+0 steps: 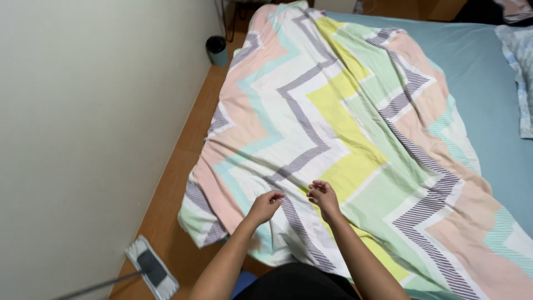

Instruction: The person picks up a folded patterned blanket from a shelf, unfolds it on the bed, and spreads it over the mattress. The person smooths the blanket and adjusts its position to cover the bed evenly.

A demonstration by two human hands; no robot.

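A zigzag-patterned quilt (344,111) in pink, yellow, green, white and grey stripes lies spread over a bed with a teal sheet (483,72). My left hand (265,204) and my right hand (323,197) hover close together just above the quilt's near edge, fingers loosely curled. Whether either hand pinches the fabric cannot be told from this view. The quilt's near left corner hangs off the bed toward the floor.
A pale wall runs along the left. Between wall and bed is a narrow strip of wooden floor (183,161). A flat mop head (152,268) lies on it near me. A small dark bin (216,50) stands at the far end. A pillow (519,66) lies at the right.
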